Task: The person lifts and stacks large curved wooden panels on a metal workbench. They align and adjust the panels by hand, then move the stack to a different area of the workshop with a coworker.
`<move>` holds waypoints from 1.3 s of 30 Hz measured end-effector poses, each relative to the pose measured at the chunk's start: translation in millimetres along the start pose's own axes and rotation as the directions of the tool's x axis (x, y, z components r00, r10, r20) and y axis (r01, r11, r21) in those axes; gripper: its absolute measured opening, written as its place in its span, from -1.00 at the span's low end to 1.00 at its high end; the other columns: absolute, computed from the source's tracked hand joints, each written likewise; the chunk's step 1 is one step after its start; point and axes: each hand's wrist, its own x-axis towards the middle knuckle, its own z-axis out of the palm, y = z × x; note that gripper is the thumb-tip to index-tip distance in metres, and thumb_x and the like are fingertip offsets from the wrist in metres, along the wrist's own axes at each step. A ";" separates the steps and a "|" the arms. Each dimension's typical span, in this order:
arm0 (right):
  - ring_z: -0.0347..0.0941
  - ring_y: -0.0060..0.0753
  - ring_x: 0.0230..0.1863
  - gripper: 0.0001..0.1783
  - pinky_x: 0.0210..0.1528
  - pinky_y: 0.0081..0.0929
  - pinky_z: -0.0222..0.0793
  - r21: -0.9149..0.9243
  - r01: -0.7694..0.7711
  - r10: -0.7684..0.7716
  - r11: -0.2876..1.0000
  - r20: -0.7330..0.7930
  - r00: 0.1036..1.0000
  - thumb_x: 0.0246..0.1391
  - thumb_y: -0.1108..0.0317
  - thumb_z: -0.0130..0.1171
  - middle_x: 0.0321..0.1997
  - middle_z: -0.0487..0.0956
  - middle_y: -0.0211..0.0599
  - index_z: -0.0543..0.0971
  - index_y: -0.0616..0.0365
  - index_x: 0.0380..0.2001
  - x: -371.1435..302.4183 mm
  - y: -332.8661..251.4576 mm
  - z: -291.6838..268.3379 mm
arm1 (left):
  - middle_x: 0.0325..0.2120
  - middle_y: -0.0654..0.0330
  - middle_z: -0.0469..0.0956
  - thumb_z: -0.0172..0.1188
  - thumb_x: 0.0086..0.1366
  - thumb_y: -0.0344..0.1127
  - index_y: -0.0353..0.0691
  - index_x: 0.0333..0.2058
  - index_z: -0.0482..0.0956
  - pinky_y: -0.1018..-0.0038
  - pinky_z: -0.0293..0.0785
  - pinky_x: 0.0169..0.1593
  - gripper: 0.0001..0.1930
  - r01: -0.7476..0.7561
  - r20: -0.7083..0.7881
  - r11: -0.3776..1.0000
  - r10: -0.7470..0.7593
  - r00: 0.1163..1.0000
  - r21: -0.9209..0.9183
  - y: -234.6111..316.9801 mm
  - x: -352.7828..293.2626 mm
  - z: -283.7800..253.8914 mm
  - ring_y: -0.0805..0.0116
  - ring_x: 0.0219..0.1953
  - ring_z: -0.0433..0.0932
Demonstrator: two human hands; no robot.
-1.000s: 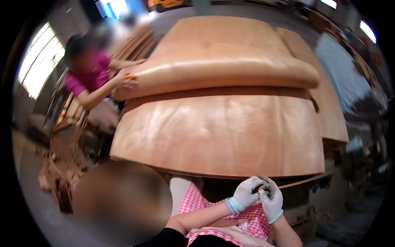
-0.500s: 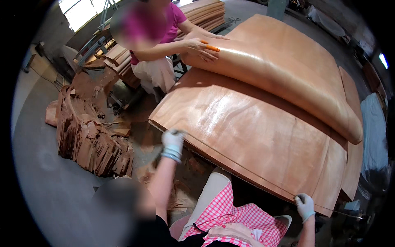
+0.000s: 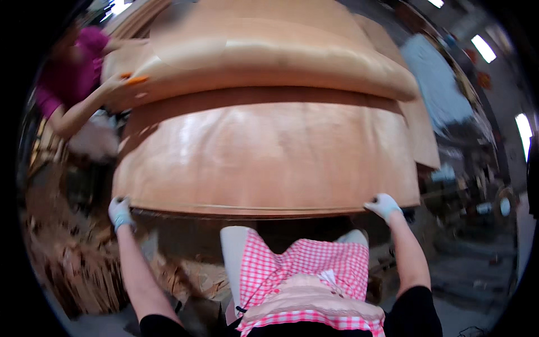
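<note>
A wide stack of thin, reddish-brown wood veneer sheets (image 3: 269, 157) lies in front of me. Its near edge curves across the view. At the near left corner my left hand (image 3: 120, 213), in a white glove, has its fingers closed on the sheet's edge. My right hand (image 3: 385, 206), also gloved, pinches the same near edge towards the right end. Beyond, a large top sheet (image 3: 269, 62) is folded back in a thick roll. A co-worker's hand (image 3: 126, 87) with orange finger covers rests on the roll's left end.
A co-worker in a magenta shirt (image 3: 87, 70) sits at the far left. Torn veneer scraps (image 3: 84, 275) are heaped at the lower left. Pale blue plastic sheeting (image 3: 435, 81) covers something at the far right. My pink checked apron (image 3: 309, 264) lies over my knees below the stack's edge.
The view has turned, so the stack now lies straight ahead and the co-worker farther left. Both hands are still at the near edge, the left one now at the corner.
</note>
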 end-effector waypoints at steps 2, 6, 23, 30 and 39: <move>0.53 0.10 -0.09 -0.40 0.00 -0.16 0.42 -0.026 -0.020 0.020 0.999 0.013 1.000 -0.16 -0.12 0.32 -0.19 0.61 0.13 0.64 0.26 -0.28 6.7 -20.5 7.3 | -0.29 0.09 0.60 0.26 0.15 -0.32 -0.32 -0.17 0.58 0.34 0.46 -0.10 -0.72 0.030 -0.019 0.938 -0.025 1.000 0.344 8.1 -2.3 -8.7 0.19 -0.24 0.54; 0.54 0.05 -0.07 -0.39 0.00 -0.16 0.43 0.057 -0.051 0.045 0.997 0.097 0.994 -0.14 -0.14 0.30 -0.16 0.62 0.08 0.63 0.23 -0.25 8.0 -6.6 8.0 | 0.19 -0.13 0.33 0.19 0.13 -0.24 -0.34 0.20 0.31 0.23 0.24 0.27 -0.35 -0.130 -0.213 0.686 0.392 0.895 0.716 111.2 -81.3 49.8 -0.03 0.22 0.31; 0.54 0.02 -0.05 -0.69 0.04 -0.17 0.41 0.324 0.177 -0.170 0.929 -0.050 0.984 0.06 0.22 0.07 -0.10 0.61 -0.02 0.64 0.08 -0.18 4.0 112.5 2.8 | 0.33 -0.17 0.06 0.23 0.09 0.06 -0.34 0.29 0.15 0.08 -0.21 0.42 -0.12 -0.934 0.769 0.351 0.578 0.273 0.068 237.4 -463.0 356.1 -0.12 0.38 -0.03; 0.54 0.00 -0.04 -0.72 0.01 -0.17 0.44 0.175 -0.172 0.191 0.969 -0.095 0.977 0.10 0.21 0.11 -0.07 0.60 -0.07 0.65 0.02 -0.16 30.2 295.1 -11.6 | 0.35 -0.14 0.03 0.28 0.06 0.03 -0.32 0.29 0.17 0.07 -0.22 0.42 -0.11 -0.931 0.783 0.355 0.553 0.284 0.086 234.1 -467.0 353.7 -0.16 0.38 -0.06; 0.49 0.09 0.02 -0.64 0.06 -0.15 0.42 0.574 -0.425 0.606 0.700 -0.161 0.779 0.04 0.17 0.15 -0.04 0.57 0.05 0.63 0.16 -0.18 44.6 303.6 40.3 | 0.34 -0.16 0.03 0.29 0.05 0.01 -0.33 0.27 0.19 0.08 -0.23 0.43 -0.12 -0.923 0.794 0.377 0.538 0.283 0.074 238.7 -473.1 351.4 -0.12 0.39 -0.05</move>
